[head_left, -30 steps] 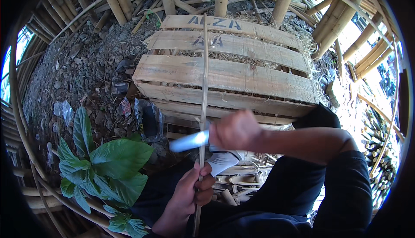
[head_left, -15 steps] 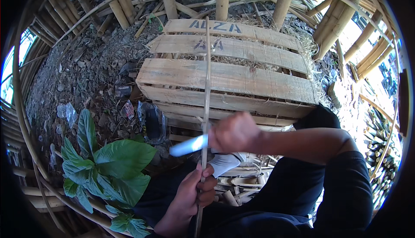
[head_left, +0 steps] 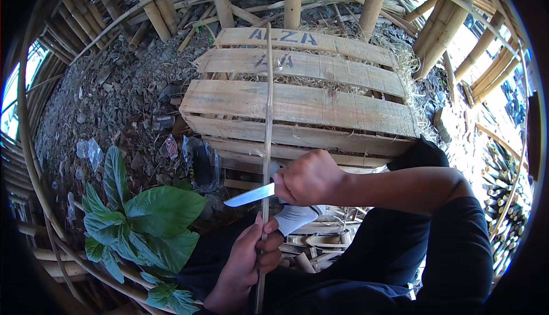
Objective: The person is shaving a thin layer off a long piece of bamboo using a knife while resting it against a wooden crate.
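A long thin bamboo strip [head_left: 269, 103] runs upright through the middle of the view, its far end over the wooden crate [head_left: 240, 99]. My left hand [head_left: 251, 252] is closed around its lower part, thumb along the strip. In my right hand [head_left: 309, 179] is a knife [head_left: 250, 195], gripped in a fist that hides the handle. The pale blade points left and crosses the strip just above my left hand. A small curled shaving [head_left: 257, 152] shows at the strip's edge above the blade.
A leafy green plant [head_left: 163, 209] grows at the left. Bamboo posts [head_left: 293, 0] stand behind the crate. Bits of plastic [head_left: 90, 150] lie on the stony soil. Cut bamboo pieces [head_left: 503, 195] are stacked at the right. My shoe or sock [head_left: 298, 219] shows below the knife.
The strip's far end has shifted slightly left. My right hand and the knife, blurred before, are now sharp and in nearly the same place. The left hand keeps its grip.
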Demonstrator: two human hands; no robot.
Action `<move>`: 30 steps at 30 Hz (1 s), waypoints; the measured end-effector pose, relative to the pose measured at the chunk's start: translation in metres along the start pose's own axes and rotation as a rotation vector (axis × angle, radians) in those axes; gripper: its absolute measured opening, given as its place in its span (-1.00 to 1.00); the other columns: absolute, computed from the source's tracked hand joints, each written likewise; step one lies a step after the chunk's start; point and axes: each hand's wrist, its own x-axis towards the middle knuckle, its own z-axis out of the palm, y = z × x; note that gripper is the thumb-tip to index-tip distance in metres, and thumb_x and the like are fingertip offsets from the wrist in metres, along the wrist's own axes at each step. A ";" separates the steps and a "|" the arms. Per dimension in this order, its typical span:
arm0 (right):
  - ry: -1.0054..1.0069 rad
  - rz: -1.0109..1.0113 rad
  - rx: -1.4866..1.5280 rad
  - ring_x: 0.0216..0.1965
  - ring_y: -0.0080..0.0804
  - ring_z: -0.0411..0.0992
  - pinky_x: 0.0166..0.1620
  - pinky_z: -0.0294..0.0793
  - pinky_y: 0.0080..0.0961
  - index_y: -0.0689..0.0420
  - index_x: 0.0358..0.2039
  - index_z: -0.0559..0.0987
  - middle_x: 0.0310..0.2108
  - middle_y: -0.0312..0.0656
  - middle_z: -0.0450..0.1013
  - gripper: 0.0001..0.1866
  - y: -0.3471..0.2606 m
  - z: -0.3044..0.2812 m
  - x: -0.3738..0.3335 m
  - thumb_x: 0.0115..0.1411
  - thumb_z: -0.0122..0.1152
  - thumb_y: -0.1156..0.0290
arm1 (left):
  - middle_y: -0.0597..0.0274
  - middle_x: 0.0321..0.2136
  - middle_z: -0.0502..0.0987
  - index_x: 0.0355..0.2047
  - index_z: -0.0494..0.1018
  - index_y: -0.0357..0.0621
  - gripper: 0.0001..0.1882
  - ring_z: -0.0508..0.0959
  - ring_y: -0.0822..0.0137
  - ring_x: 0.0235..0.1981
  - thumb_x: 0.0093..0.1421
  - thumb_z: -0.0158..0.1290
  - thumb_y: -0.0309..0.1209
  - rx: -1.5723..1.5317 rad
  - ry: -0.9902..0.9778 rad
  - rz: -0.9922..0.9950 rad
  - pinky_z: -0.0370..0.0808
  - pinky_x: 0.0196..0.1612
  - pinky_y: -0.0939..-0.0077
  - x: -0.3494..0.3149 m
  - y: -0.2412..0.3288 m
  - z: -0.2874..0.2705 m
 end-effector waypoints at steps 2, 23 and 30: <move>0.057 0.137 -0.354 -0.84 -0.24 0.32 -0.69 0.38 -0.31 0.04 -0.84 0.38 -0.85 -0.19 0.32 -0.57 0.024 -0.008 0.010 0.17 0.06 0.29 | 0.56 -0.70 0.01 -0.37 0.19 0.09 -0.69 -0.08 0.68 -0.80 0.42 -0.32 -0.04 -0.009 0.005 -0.031 -0.14 -0.78 0.71 -0.001 -0.002 0.000; 0.022 0.012 -0.290 -0.82 -0.18 0.32 -0.69 0.34 -0.26 0.10 -0.85 0.37 -0.87 -0.19 0.28 -0.54 0.050 -0.032 0.021 0.17 0.05 0.24 | 0.53 -0.68 0.02 -0.36 0.16 0.09 -0.66 -0.05 0.66 -0.77 0.41 -0.33 0.02 0.042 -0.117 -0.042 -0.12 -0.75 0.69 -0.004 -0.004 0.002; -0.044 0.327 -0.355 -0.68 -0.16 0.44 -0.47 0.50 -0.22 0.05 -0.74 0.48 -0.75 -0.19 0.42 -0.55 0.058 -0.042 0.036 0.23 -0.04 0.13 | 0.57 -0.71 0.00 -0.38 0.18 0.09 -0.68 -0.10 0.69 -0.81 0.42 -0.34 -0.03 -0.041 -0.115 -0.042 -0.14 -0.80 0.70 -0.008 -0.008 0.000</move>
